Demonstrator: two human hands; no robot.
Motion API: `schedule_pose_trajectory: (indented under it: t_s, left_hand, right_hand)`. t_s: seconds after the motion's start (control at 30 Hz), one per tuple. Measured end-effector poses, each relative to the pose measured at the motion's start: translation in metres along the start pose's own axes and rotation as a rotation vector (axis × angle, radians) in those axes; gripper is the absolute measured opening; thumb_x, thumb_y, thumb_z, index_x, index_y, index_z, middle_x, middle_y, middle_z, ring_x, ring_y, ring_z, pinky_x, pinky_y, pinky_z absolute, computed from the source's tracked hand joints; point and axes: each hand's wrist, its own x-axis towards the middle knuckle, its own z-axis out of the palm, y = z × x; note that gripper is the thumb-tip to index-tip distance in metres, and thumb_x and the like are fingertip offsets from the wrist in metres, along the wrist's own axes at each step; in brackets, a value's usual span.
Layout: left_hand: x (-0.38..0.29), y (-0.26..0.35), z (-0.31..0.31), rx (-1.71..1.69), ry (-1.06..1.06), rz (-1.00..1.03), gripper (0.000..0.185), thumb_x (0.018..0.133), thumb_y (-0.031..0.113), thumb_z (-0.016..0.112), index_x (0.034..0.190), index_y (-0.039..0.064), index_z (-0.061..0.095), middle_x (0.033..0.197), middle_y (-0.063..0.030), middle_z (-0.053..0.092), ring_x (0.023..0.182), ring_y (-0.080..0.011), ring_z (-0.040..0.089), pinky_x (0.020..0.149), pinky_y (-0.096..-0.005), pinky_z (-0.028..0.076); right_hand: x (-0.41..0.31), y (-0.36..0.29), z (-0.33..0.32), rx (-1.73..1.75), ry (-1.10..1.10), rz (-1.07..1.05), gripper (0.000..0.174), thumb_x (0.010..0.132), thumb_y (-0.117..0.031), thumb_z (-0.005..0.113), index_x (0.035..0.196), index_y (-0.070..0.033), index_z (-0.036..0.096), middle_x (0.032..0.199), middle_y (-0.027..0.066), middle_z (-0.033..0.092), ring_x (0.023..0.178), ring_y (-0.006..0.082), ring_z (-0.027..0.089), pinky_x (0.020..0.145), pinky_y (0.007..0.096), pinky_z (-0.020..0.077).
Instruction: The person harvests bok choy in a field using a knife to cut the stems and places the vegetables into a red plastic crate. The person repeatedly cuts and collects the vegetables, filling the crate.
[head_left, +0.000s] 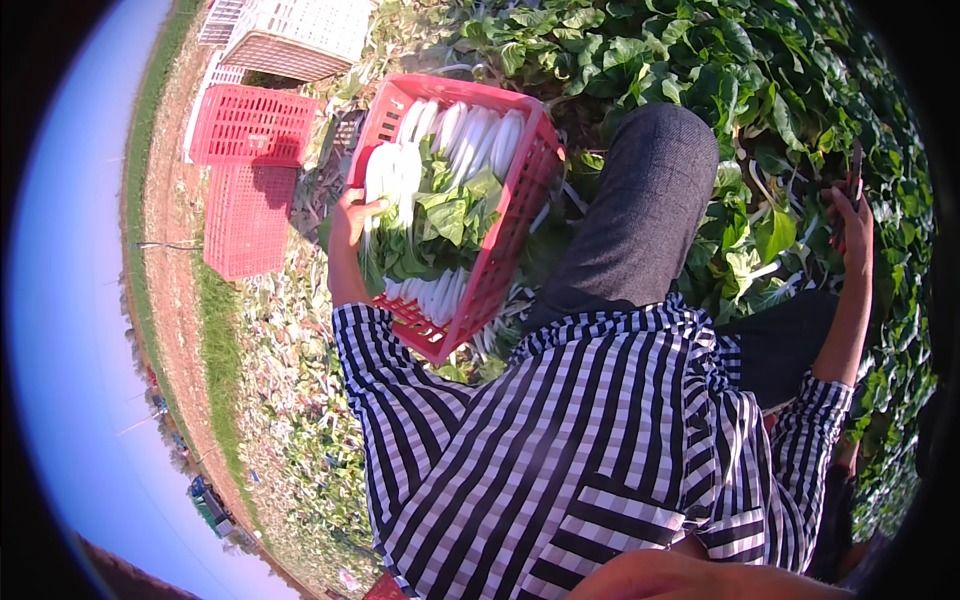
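Note:
My left hand (352, 217) is at the left side of a red plastic crate (517, 217). Its thumb lies over the white stalks of a bunch of leafy greens (394, 176); most of its fingers are hidden. More greens fill the crate, with rows of white stalk ends (480, 135) along the far end and others (435, 292) at the near end. Green leaves (446, 217) cover the middle. Out to the right, above the growing plants, my right hand (853, 221) grips a red-handled cutting tool (856, 176), its dark blade pointing away from me.
Two red crates (251, 124) (251, 217) and a white crate (300, 37) stand at the far left. Dense leafy plants (660, 52) grow ahead and right. Cut leaves and stalks (300, 360) litter the ground at left. My bent knee (660, 172) is between crate and plants.

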Motion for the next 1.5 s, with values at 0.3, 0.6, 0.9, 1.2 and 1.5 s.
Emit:
schedule_pose_trajectory:
  t_s: [0.3,0.6,0.9,1.2,1.5]
  left_hand:
    - [-0.004,0.03,0.013,0.046,-0.149,-0.019,0.058,0.073,-0.004,0.074,0.13,-0.005,0.062,0.104,-0.0119,0.074,0.088,-0.018,0.071,0.08,-0.0306,0.055]
    - [-0.034,0.018,0.057,0.717,-0.073,0.172,0.076,0.08,0.002,0.064,0.152,0.001,0.04,0.145,-0.0195,0.052,0.125,-0.0303,0.057,0.105,-0.0412,0.045]
    - [-0.052,-0.032,0.093,0.784,0.127,0.485,0.078,0.083,0.029,0.075,0.15,0.005,0.045,0.153,-0.0307,0.037,0.14,-0.0446,0.042,0.113,-0.0485,0.04]
    - [-0.027,0.017,0.052,1.031,0.55,0.338,0.109,0.082,0.072,0.066,0.162,0.012,0.023,0.166,-0.0246,0.02,0.153,-0.0428,0.019,0.117,-0.0671,0.022]
    - [-0.008,-0.092,0.1,0.853,0.443,0.15,0.113,0.081,0.079,0.062,0.162,0.014,0.02,0.166,-0.0246,0.018,0.151,-0.0458,0.021,0.115,-0.0622,0.028]
  right_hand:
    - [-0.003,-0.003,0.001,-0.022,0.004,0.009,0.036,0.094,-0.026,0.072,0.12,-0.003,0.065,0.101,0.0072,0.074,0.077,0.0081,0.059,0.071,0.0236,0.0464]
    - [-0.004,0.003,-0.005,-0.034,-0.008,0.018,0.034,0.095,-0.027,0.071,0.121,-0.005,0.065,0.101,0.006,0.074,0.075,0.0078,0.059,0.07,0.0229,0.0458]
    - [-0.003,-0.012,0.017,-0.056,-0.069,0.023,0.032,0.095,-0.026,0.071,0.118,-0.005,0.065,0.094,0.0032,0.072,0.073,0.0068,0.057,0.069,0.0226,0.0447]
    - [-0.01,-0.001,0.005,-0.114,-0.021,0.019,0.035,0.094,-0.027,0.072,0.12,-0.005,0.065,0.093,0.0026,0.071,0.074,0.0067,0.058,0.068,0.0238,0.0455]
    - [-0.03,-0.028,0.019,-0.125,0.015,0.059,0.035,0.094,-0.026,0.072,0.12,-0.005,0.065,0.095,0.0047,0.071,0.07,0.0068,0.057,0.065,0.0226,0.045]
